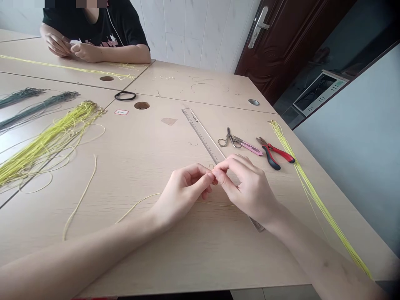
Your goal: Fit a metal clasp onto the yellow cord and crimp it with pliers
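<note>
My left hand (187,187) and my right hand (246,183) meet fingertip to fingertip over the table, both pinching a thin yellow cord (137,204). A small loop of the cord shows above the fingertips. One length trails left under my left forearm, and its free end lies curved on the tabletop. Another stretch passes below the hands toward my right wrist. Beneath my right hand runs a clear ruler (200,132), partly covered. The exact spot between the fingertips is hidden.
Right of my hands lie scissors (229,139), a pink cutter (251,148), red-and-black pliers (275,153) and a yellow cord bundle (315,196). More yellow cords (59,137) and grey-green cords (37,108) lie left. A co-worker (96,37) sits across the table (140,258).
</note>
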A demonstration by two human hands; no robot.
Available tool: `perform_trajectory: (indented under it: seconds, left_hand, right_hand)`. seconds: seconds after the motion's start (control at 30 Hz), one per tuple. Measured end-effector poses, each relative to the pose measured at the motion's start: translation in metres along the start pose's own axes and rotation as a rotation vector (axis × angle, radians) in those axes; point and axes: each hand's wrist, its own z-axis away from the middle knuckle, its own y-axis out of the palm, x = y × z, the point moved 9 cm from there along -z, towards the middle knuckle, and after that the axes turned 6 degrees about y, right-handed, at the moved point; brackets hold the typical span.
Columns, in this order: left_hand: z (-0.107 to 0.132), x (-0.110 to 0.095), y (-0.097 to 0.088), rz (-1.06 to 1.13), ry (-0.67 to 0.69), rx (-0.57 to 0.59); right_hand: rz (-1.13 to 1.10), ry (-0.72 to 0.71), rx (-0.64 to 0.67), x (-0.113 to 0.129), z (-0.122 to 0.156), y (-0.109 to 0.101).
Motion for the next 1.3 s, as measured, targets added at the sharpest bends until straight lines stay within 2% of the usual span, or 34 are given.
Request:
perform_trajectory:
  seconds: [0.17,0.37,0.53,0.7,0.77,0.83,0.93,1.0,1.07,1.13,1.3]
  left_hand:
    - [-0.001,-0.001,0.002,-0.011,0.003,0.014]
    - [0.0,-0.002,0.003,0.024,0.015,0.03]
    - [-0.001,-0.004,0.003,-0.006,0.019,0.038]
    - [0.0,-0.004,0.004,-0.016,0.021,0.053]
    - [0.001,-0.003,0.005,0.0,0.007,0.056]
    - [0.002,-0.001,0.005,0.022,-0.018,0.05]
    - [0.002,0.001,0.004,0.041,-0.039,0.037]
    - [0.002,0.001,0.005,0.044,-0.035,0.037]
    - [0.002,0.001,0.005,0.045,-0.034,0.037]
    - [0.002,0.0,0.006,0.038,-0.032,0.04]
    - [0.002,-0.002,0.006,0.015,-0.025,0.045]
  right_hand:
    - [0.164,-0.153,-0.006,0.008,0.002,0.004]
    - [0.27,-0.26,-0.002,0.015,0.004,0.005]
    - [0.305,-0.29,-0.009,0.018,0.005,0.007]
    - [0.328,-0.261,0.01,0.015,0.003,0.008]
    - [0.362,-0.193,0.01,0.005,-0.003,0.0]
    - [0.433,-0.046,-0.032,-0.018,-0.01,-0.018]
    - [0.59,0.293,-0.111,-0.071,-0.014,-0.056]
    - [0.68,0.503,-0.082,-0.107,-0.008,-0.072]
    - [0.736,0.671,0.0,-0.135,0.002,-0.079]
    - [0.765,0.78,0.086,-0.153,0.011,-0.079]
    - [0.81,0.864,0.204,-0.166,0.016,-0.074]
